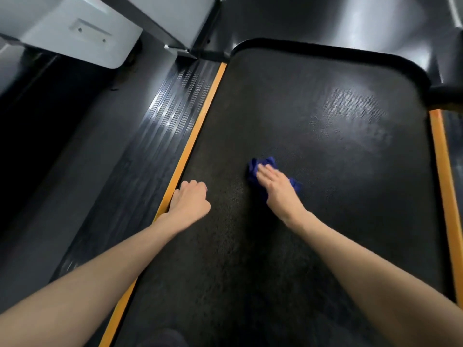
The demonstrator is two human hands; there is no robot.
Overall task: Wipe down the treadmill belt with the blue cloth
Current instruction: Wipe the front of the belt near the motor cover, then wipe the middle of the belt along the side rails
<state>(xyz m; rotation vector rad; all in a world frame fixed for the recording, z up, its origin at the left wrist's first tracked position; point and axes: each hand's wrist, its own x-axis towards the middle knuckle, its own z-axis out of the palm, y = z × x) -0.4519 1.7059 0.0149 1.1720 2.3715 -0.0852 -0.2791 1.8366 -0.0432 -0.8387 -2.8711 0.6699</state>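
The black textured treadmill belt (pixel 313 116) fills the middle of the head view. A crumpled blue cloth (pixel 256 167) lies on it near the centre. My right hand (pixel 276 187) presses down on the cloth with fairly straight fingers, covering most of it; blue shows past the fingertips and at the right of the palm. My left hand (pixel 190 200) rests on the belt at its left edge with fingers curled under, holding nothing, its thumb side against the orange strip (pixel 200 121).
A ribbed dark side rail (pixel 160 121) runs left of the orange strip. A second orange strip (pixel 443 176) borders the belt on the right. The black motor cover (pixel 325 23) closes the belt's far end. A grey upright base (pixel 75 28) stands at the top left.
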